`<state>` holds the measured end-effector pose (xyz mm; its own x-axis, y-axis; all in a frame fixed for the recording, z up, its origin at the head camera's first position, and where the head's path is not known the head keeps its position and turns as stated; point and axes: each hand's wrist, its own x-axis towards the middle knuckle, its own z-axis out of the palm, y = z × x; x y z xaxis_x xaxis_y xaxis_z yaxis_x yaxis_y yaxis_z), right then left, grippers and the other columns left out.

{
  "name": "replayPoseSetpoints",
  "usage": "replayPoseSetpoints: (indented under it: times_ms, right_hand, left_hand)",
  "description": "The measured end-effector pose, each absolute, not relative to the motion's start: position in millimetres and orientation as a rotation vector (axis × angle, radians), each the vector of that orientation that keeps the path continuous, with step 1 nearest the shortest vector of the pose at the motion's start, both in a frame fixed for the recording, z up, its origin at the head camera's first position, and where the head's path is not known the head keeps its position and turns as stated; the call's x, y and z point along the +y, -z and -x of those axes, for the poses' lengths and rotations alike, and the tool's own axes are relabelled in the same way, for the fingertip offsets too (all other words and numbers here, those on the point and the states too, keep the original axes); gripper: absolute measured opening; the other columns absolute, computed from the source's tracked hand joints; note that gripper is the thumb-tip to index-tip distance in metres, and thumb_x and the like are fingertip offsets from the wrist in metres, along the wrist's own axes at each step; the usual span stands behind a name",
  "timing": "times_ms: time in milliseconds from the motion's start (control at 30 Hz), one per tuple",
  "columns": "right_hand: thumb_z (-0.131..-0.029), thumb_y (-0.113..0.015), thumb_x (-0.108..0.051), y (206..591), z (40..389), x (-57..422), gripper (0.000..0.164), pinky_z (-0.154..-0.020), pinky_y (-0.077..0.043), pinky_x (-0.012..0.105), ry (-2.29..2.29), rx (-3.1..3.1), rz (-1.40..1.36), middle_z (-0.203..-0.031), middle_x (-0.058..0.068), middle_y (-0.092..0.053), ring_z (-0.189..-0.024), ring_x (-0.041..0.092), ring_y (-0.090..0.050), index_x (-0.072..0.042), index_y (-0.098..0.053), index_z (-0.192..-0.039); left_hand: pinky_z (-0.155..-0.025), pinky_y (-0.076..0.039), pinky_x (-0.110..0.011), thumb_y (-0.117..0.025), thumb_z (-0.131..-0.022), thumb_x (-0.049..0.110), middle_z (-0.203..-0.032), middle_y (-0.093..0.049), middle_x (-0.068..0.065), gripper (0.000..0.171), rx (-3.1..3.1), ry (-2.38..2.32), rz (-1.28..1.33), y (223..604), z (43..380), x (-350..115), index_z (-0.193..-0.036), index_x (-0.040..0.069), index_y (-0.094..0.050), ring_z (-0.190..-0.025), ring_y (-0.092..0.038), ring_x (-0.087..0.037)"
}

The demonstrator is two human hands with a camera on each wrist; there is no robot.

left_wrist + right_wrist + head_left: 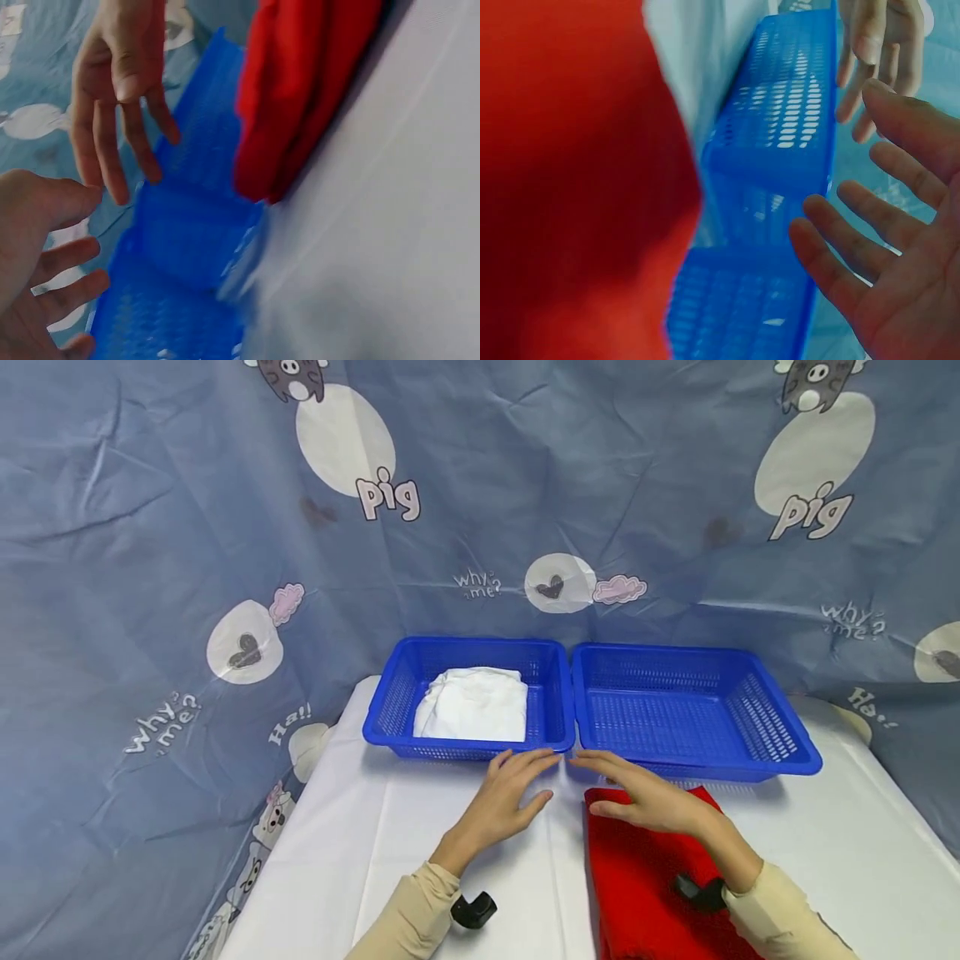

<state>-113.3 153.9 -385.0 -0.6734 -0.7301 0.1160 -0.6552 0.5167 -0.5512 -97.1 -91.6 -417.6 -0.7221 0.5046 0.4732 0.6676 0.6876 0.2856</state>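
Observation:
My left hand hovers over the white table in front of the left blue basket, its fingers spread and holding nothing. Opposite it, my right hand reaches in above a folded red cloth, fingers loosely extended with nothing in them. In the head view the fingertips of both hands point toward each other near the gap between the baskets. The red cloth lies on the table under the right forearm, partly hidden by it. Both palms show bare in the wrist views.
A folded white cloth lies in the left basket. The right blue basket stands close beside it with only its slatted floor showing. A blue patterned curtain hangs behind the white-covered table.

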Motion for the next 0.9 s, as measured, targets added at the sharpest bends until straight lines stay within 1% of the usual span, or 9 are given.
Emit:
replayPoseSetpoints:
  times_ms: [100,233,333,400,500,567,667,767,900]
  right_hand:
    - [-0.083,-0.059,-0.034,397,98,169,0.059,-0.098,-0.036,0.047,0.910,2.626,1.099,-0.141,-0.006,-0.032,-0.131,0.019,-0.030,-0.031,-0.032,-0.135]
    - [-0.084,-0.057,-0.035,407,80,188,0.058,-0.096,-0.038,0.046,0.953,2.657,1.021,-0.139,-0.009,-0.033,-0.129,0.017,-0.032,-0.028,-0.032,-0.136]
    - [-0.084,-0.058,-0.035,412,69,203,0.057,-0.097,-0.039,0.033,0.935,2.725,0.997,-0.138,-0.007,-0.036,-0.127,0.016,-0.035,-0.026,-0.034,-0.135]
    - [-0.083,-0.059,-0.036,415,62,213,0.057,-0.098,-0.035,0.018,0.918,2.773,0.966,-0.137,-0.006,-0.038,-0.126,0.016,-0.035,-0.027,-0.036,-0.134]
    - [-0.081,-0.062,-0.033,418,54,226,0.056,-0.094,-0.025,0.003,0.977,2.795,0.913,-0.135,-0.005,-0.040,-0.125,0.014,-0.035,-0.027,-0.039,-0.132]
    - [-0.080,-0.063,-0.031,419,50,233,0.057,-0.093,-0.022,0.000,1.028,2.787,0.896,-0.134,-0.004,-0.041,-0.125,0.009,-0.034,-0.025,-0.040,-0.132]
    - [-0.081,-0.063,-0.028,419,44,241,0.057,-0.092,-0.020,-0.002,1.064,2.777,0.887,-0.133,-0.004,-0.041,-0.124,-0.001,-0.032,-0.021,-0.040,-0.132]
    - [-0.081,-0.062,-0.028,420,39,247,0.057,-0.092,-0.015,-0.004,1.063,2.793,0.836,-0.133,-0.003,-0.042,-0.124,-0.008,-0.027,-0.022,-0.039,-0.132]
    - [-0.081,-0.063,-0.026,419,32,254,0.056,-0.091,-0.013,-0.005,1.066,2.832,0.780,-0.135,0.004,-0.040,-0.125,-0.010,-0.022,-0.021,-0.040,-0.132]
  left_hand:
    - [-0.100,-0.030,-0.046,-0.053,-0.087,0.032,-0.133,-0.044,0.005,0.048,-2.585,0.642,0.966,431,86,-80,-0.132,0.025,-0.040,-0.125,-0.039,-0.009]
    - [-0.094,-0.036,-0.037,-0.052,-0.088,0.029,-0.125,-0.050,0.008,0.044,-2.597,0.727,1.035,445,75,-70,-0.130,0.022,-0.042,-0.109,-0.051,-0.005]
    - [-0.088,-0.039,-0.032,-0.052,-0.088,0.027,-0.119,-0.053,0.009,0.042,-2.605,0.777,1.068,453,71,-65,-0.128,0.020,-0.044,-0.095,-0.056,-0.002]
    - [-0.086,-0.040,-0.030,-0.052,-0.088,0.027,-0.119,-0.053,0.009,0.042,-2.622,0.800,1.076,457,68,-63,-0.129,0.019,-0.044,-0.093,-0.057,-0.003]
    - [-0.086,-0.041,-0.030,-0.052,-0.088,0.028,-0.121,-0.051,0.008,0.043,-2.642,0.817,1.078,461,66,-61,-0.130,0.019,-0.043,-0.093,-0.057,-0.003]
    - [-0.086,-0.042,-0.030,-0.052,-0.088,0.028,-0.122,-0.049,0.007,0.044,-2.650,0.829,1.080,463,66,-59,-0.131,0.019,-0.042,-0.094,-0.057,-0.004]
    - [-0.085,-0.042,-0.030,-0.053,-0.088,0.028,-0.122,-0.049,0.007,0.045,-2.650,0.823,1.083,465,65,-57,-0.131,0.019,-0.042,-0.097,-0.055,-0.005]
    - [-0.083,-0.043,-0.026,-0.053,-0.088,0.028,-0.120,-0.050,0.007,0.045,-2.641,0.818,1.092,466,64,-54,-0.130,0.020,-0.042,-0.100,-0.053,-0.004]
    - [-0.087,-0.042,-0.021,-0.053,-0.088,0.030,-0.120,-0.050,0.007,0.045,-2.629,0.845,1.100,466,62,-49,-0.130,0.020,-0.042,-0.106,-0.050,-0.003]
